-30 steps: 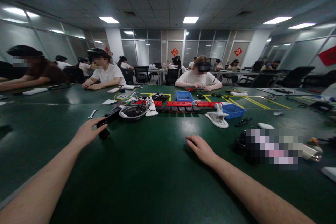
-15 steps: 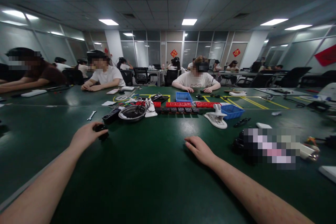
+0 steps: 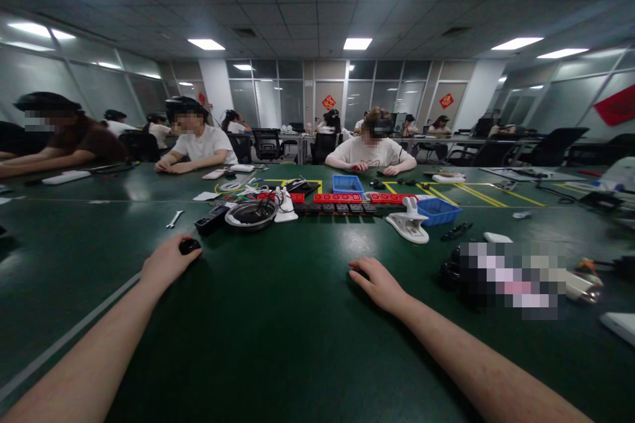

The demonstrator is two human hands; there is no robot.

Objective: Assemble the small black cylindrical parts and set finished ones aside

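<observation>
At the left, my left hand [image 3: 169, 263] is closed around a small black rounded object [image 3: 189, 246], low over the green table [image 3: 278, 317]. The hand covers much of this object, so its kind is unclear. My right hand [image 3: 376, 282] rests on the table right of the middle, its fingers loosely bent and the thumb apart. Nothing shows in it, though the palm side is hidden. Beyond my left hand lie a small wrench [image 3: 174, 219] and a black box-shaped device [image 3: 211, 220], beside a round metal dish [image 3: 251, 215] with dark contents.
Red socket strips [image 3: 338, 197] run across the table's middle, near a white clip stand [image 3: 409, 221] and blue bins [image 3: 439, 211]. A blurred-out item [image 3: 516, 281] lies to the right of my right hand. Across the table a person [image 3: 370, 149] sits; others sit left.
My left hand has come down slightly and towards me with the black object, which has turned in the grip. My right hand stays put. The person opposite has shifted a hand.
</observation>
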